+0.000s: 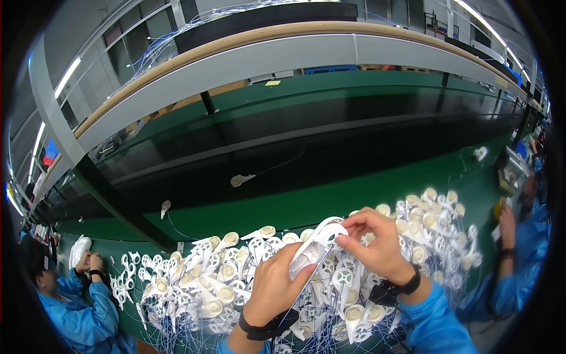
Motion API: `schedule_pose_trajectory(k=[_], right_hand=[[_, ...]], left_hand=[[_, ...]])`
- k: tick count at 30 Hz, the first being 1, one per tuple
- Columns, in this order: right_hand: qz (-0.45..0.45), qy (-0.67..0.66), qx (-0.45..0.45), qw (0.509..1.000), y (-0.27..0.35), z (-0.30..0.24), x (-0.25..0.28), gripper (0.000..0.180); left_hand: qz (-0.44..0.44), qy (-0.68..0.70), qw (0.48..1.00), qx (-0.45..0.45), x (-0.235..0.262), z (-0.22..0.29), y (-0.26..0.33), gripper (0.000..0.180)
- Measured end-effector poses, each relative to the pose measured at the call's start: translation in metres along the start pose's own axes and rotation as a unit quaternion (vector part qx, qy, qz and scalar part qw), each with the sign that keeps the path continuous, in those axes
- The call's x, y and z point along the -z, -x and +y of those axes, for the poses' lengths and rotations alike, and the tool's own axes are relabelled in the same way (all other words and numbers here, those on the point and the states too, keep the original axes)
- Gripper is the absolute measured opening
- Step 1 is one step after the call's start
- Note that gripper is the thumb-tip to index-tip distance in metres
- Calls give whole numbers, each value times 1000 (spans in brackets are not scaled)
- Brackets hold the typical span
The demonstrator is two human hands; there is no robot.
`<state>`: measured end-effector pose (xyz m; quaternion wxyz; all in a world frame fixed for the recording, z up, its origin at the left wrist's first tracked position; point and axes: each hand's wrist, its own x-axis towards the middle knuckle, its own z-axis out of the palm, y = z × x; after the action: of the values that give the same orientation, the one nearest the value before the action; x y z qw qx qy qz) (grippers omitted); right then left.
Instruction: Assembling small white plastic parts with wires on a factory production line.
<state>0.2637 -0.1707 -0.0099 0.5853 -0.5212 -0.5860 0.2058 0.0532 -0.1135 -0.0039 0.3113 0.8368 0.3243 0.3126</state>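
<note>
A white plastic housing (pixel 309 255) with a hollow body and a rounded ring-like end is held up in front of me, above a pile of similar parts. My left hand (pixel 272 283) is closed around its lower body, thumb along the near side. At the rounded end, my right hand (pixel 377 241) pinches the rim between thumb and fingers. Whether a small piece is also between those fingertips is hidden. Beneath both hands lies a large heap of white parts (pixel 227 271), many with cream discs and thin blue and white wires.
A dark conveyor belt (pixel 377 118) runs across beyond the green bench (pixel 330 203), with a loose wired part (pixel 240 180) on it. A metal post (pixel 112 194) stands at left. Co-workers in blue sleeves sit at left (pixel 88 312) and right (pixel 519 259). A shelf (pixel 283 38) spans above.
</note>
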Motion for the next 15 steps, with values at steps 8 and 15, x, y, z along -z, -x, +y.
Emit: schedule_pose_trajectory(k=[8,15], right_hand=[[-9,-5,5,1000,-2,-10,-3,42],[-81,-70,-67,992,0,-11,3,34]], left_hand=[[-26,0,1000,-10,-3,4,1,34],[-25,-1,1000,-12,-2,6,1,32]])
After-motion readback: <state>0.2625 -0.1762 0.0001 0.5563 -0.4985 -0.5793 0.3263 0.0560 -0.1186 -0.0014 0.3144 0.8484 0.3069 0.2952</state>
